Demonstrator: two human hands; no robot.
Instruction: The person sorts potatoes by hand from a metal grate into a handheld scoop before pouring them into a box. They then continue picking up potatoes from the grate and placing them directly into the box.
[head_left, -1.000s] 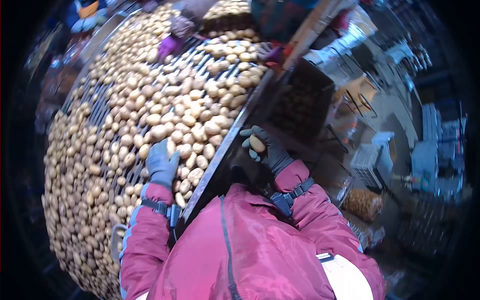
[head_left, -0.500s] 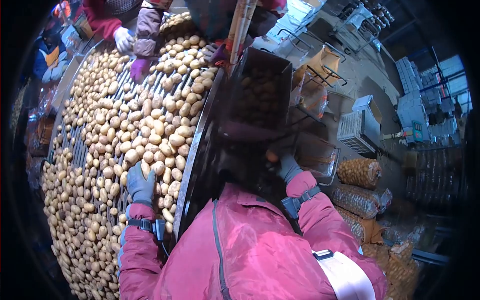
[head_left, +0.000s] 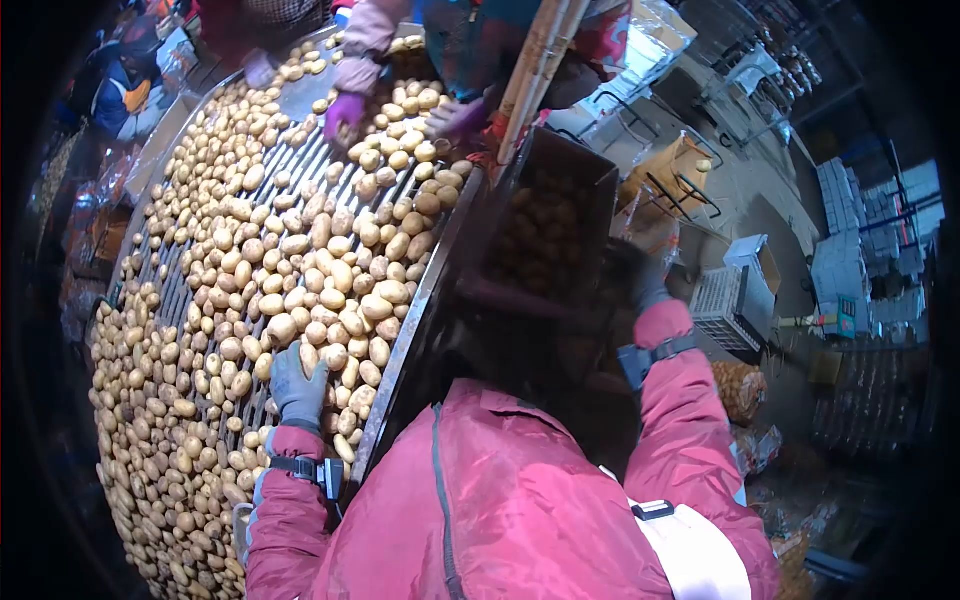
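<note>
Many potatoes (head_left: 330,275) cover a slatted, metal-edged sorting table (head_left: 400,330). My left hand (head_left: 298,392), in a grey glove, is low over them, its thumb and fingers closed about a potato (head_left: 308,360). Stretched out to the right, my right hand (head_left: 645,280) is in shadow beside a dark bin (head_left: 592,165) with potatoes inside. Its fingers are dark and smeared, so their grip does not show. A small round, potato-like thing (head_left: 703,165) shows against the upper part of an orange bag (head_left: 665,175) beyond that hand.
Across the table another person's purple-gloved hands (head_left: 345,115) handle potatoes. A wooden post (head_left: 535,85) rises at the table's corner. To the right are a white crate (head_left: 722,305) and a filled net sack (head_left: 740,390). Another person (head_left: 130,90) is at the far left.
My right hand has swung outward and away to the right; the reddish potato at its fingers no longer shows there. My left hand has closed around a potato. The view has shifted.
</note>
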